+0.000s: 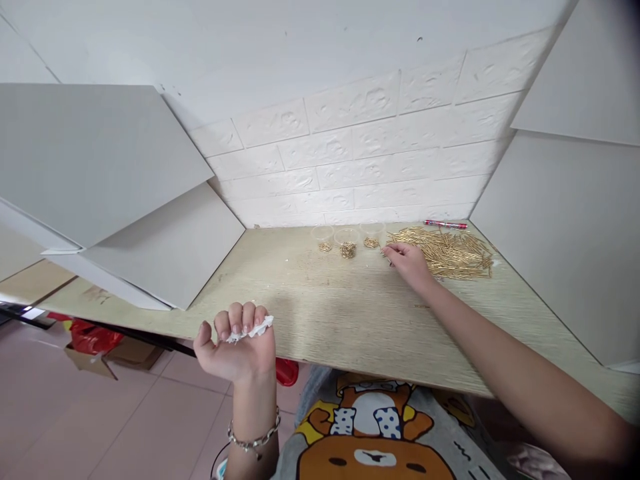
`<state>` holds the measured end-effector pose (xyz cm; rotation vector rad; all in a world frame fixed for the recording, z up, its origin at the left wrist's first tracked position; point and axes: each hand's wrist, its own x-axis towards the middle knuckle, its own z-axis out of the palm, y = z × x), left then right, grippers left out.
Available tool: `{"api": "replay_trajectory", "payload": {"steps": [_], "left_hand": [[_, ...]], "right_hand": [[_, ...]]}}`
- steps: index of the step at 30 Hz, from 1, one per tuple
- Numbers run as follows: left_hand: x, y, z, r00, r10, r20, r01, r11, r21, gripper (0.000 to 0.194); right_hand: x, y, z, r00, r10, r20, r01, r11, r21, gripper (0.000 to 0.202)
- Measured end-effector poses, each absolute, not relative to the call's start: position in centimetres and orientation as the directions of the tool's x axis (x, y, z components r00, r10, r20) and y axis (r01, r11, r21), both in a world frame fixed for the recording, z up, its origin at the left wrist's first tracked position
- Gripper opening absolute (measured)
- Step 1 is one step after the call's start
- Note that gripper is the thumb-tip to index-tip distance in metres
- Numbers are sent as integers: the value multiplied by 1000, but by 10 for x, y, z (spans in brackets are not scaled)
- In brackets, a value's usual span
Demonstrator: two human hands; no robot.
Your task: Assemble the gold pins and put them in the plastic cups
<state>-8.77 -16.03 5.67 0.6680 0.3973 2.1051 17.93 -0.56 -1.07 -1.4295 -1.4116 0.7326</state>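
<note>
My left hand (240, 353) is turned palm up at the table's front edge, its fingers curled over a crumpled white tissue (259, 328). My right hand (409, 263) reaches to the left end of a pile of thin gold sticks (453, 255). Its thumb and fingers are pinched together; something small and dark shows at the tips, too small to name. Just left of it stand three clear plastic cups with small gold pieces in them: the right cup (373, 231), the middle cup (347, 237) and the left cup (323, 233).
A red patterned tube (445, 225) lies by the white brick wall (350, 153). Grey-white boards stand left (170, 247) and right (565, 247) of the wooden tabletop (300, 300). Below on the floor are a cardboard box (93, 363) and a red bag (97, 337).
</note>
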Motion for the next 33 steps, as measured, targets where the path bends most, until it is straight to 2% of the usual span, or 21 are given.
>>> {"api": "replay_trajectory", "payload": {"steps": [9, 23, 28, 33], "left_hand": [[-113, -157, 48, -526, 800, 289, -598, -590, 543, 37], [-123, -161, 45, -472, 853, 224, -673, -513, 533, 38], [-133, -166, 45, -536, 824, 184, -663, -545, 514, 33], [-147, -167, 44, -541, 818, 196, -655, -555, 512, 17]], "right_hand": [[182, -1, -13, 170, 961, 220, 380, 142, -914, 34], [182, 2, -16, 176, 959, 221, 380, 140, -914, 31], [182, 2, -17, 179, 956, 233, 381, 152, -912, 32], [181, 2, -16, 176, 958, 227, 385, 145, -911, 34]]}}
